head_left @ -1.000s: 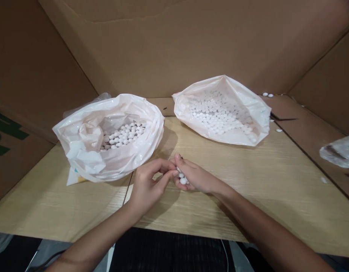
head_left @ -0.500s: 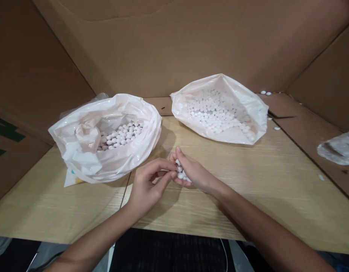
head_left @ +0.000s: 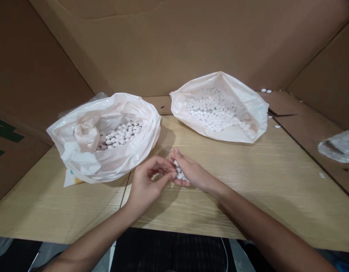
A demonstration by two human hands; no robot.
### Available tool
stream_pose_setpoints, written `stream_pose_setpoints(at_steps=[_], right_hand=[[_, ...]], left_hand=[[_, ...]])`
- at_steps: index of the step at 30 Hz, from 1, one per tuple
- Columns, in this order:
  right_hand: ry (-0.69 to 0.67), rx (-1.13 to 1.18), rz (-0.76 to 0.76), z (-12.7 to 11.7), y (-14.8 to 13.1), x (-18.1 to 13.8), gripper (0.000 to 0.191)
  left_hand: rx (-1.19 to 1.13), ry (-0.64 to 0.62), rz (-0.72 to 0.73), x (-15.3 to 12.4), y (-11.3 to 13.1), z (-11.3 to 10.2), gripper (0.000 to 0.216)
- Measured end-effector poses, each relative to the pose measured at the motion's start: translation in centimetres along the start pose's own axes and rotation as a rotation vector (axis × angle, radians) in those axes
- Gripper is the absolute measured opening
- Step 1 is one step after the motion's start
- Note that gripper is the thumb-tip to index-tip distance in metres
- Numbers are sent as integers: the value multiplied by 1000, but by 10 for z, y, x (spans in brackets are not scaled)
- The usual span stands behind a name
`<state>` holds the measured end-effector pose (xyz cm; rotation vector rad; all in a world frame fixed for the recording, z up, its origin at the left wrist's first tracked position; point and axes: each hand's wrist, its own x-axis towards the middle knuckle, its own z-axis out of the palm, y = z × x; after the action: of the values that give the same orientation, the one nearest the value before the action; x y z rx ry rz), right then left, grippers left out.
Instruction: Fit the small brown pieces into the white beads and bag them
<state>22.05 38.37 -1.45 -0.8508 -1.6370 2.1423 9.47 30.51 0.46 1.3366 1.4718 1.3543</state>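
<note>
i see both hands meeting low in the middle of the wooden table, near its front edge. my right hand is half curled, like a cup, and it holds a few small white pieces between the fingers and the palm. my left hand is bent, with thumb and first finger touching these pieces. if it grips one itself, i cannot tell, because the fingertips cover that spot.

the left bag stands just beside the left hand, its rim open and folded outward. the right bag lies farther back, well apart from the hands, with its mouth tilted toward me. between the two bags and to the right of the hands, the table is free. cardboard walls close the back and both sides.

a crumpled plastic thing is cut off by the right edge and i cannot make out what it is. the bottom of the left bag is partly hidden by its own folds.
</note>
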Motion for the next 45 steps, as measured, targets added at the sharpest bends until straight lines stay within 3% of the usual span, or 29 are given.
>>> stream_pose_setpoints(at_steps=[7, 14, 25, 33, 45], right_hand=[[-101, -45, -50, 0, -4, -3, 56], [-61, -146, -108, 1, -6, -7, 55], [-35, -248, -196, 1, -1, -6, 52], [-22, -238, -179, 3, 1, -5, 53], [19, -190, -131, 4, 1, -4, 56]], left_hand=[[-170, -56, -159, 3, 1, -1, 16], [-317, -88, -263, 4, 0, -2, 28], [-362, -88, -259, 4, 2, 0, 29], [-316, -69, -219, 4, 1, 1, 26], [-40, 14, -113, -1, -6, 2, 19]])
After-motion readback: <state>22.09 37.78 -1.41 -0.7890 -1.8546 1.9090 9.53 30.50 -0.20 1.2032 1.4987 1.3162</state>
